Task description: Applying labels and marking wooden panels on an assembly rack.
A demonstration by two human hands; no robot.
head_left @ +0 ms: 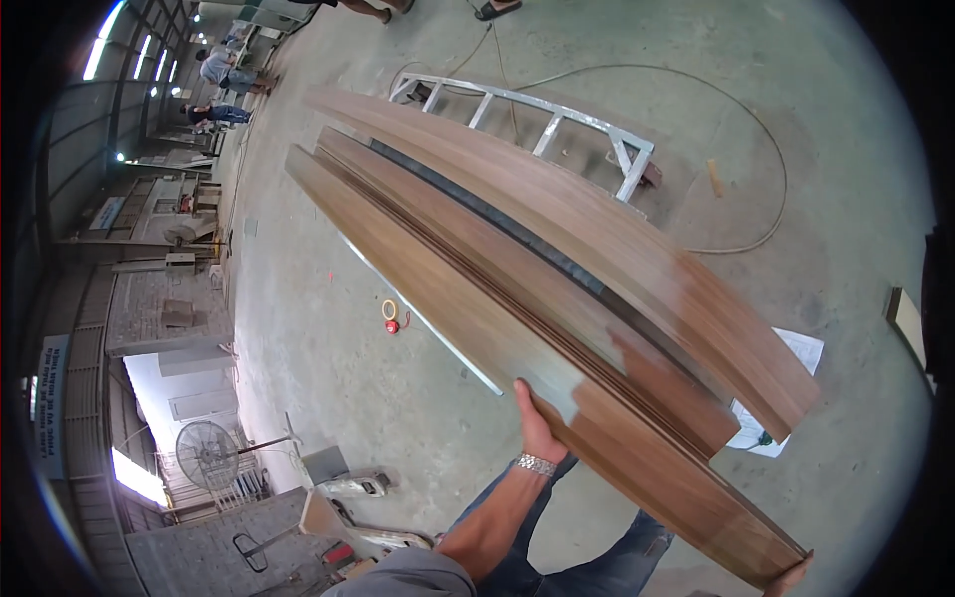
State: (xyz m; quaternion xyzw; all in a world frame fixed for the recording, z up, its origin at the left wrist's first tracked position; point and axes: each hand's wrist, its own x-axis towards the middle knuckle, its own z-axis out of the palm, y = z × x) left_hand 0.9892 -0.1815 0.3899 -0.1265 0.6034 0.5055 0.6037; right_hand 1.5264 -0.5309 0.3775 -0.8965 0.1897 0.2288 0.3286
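Observation:
A long brown wood-grain board (477, 308) slants across the view from the far left to the near right. My left hand (538, 426), with a metal watch on its wrist, grips the board's near edge. Its thumb lies along that edge, and the other fingers are hidden underneath. At the board's near right end, my right hand (789, 577) holds the corner, mostly cut off by the picture's lower edge. Just beyond lies a second board (557, 294) with grooved edges, and past a dark gap is a third, wide board (587, 209).
A metal frame like a ladder (549, 134) stands behind the boards, with a hose (781, 179) looped on the floor. A red tape measure (391, 325) and yellow tape roll (389, 308) lie left. White paper sheets (799, 348) lie right. A large fan (206, 454) stands left; people are far off.

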